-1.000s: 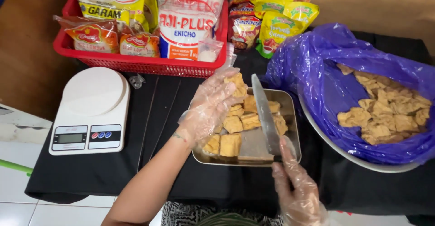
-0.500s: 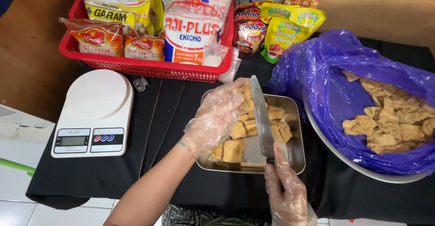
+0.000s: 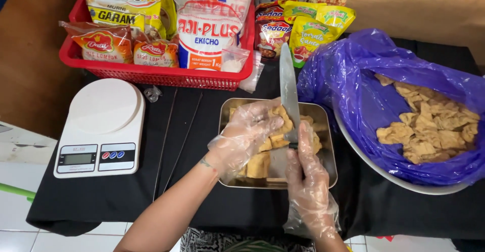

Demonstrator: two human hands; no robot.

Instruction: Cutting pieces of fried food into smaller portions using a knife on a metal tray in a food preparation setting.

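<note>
Head view: metal tray [image 3: 327,146] on black tabletop [image 3: 192,131]. Left hand [image 3: 247,133], in a clear plastic glove, is curled loosely over tofu pieces [image 3: 258,165] inside the tray. Right hand [image 3: 308,181], gloved, is closed around the handle of a knife [image 3: 289,88], blade upright over the tray's middle. White scale [image 3: 101,126] left of tray; bowl lined with a purple bag [image 3: 353,95] right of it.

A white scale [image 3: 101,126] sits left. A red basket [image 3: 156,72] holds packets; a purple bag [image 3: 353,85] lines the bowl.
</note>
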